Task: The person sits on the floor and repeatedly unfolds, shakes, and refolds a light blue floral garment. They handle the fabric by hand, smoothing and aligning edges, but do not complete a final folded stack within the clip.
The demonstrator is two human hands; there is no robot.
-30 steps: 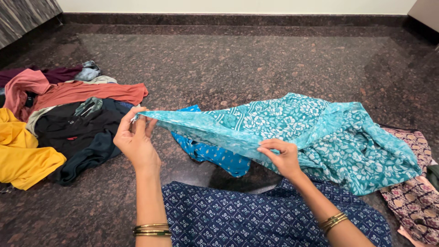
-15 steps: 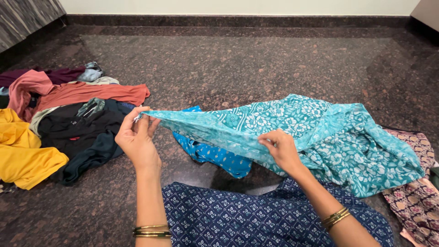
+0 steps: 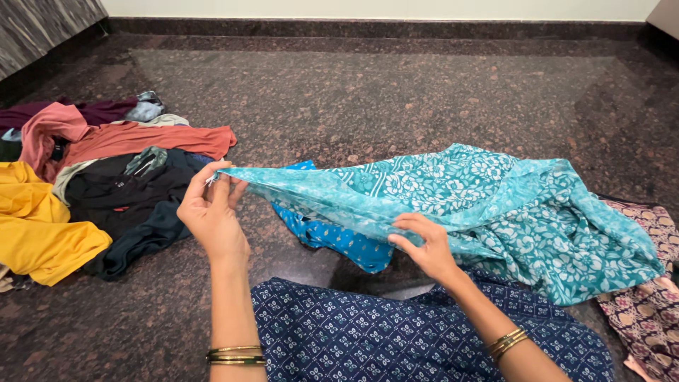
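Over the dark stone floor (image 3: 396,92), the left hand (image 3: 210,212) pinches one corner of the teal cloth (image 3: 495,205), fingers closed on the hem. Right hand (image 3: 424,247) grips the near edge further along, fingers curled over it. That edge runs taut between the two hands, lifted off the floor; the rest drapes to the right. Clothes pile (image 3: 92,177) sits just left of the left hand. Open floor stretches ahead to the far wall.

Two hands (image 3: 212,216), one teal garment (image 3: 495,205)
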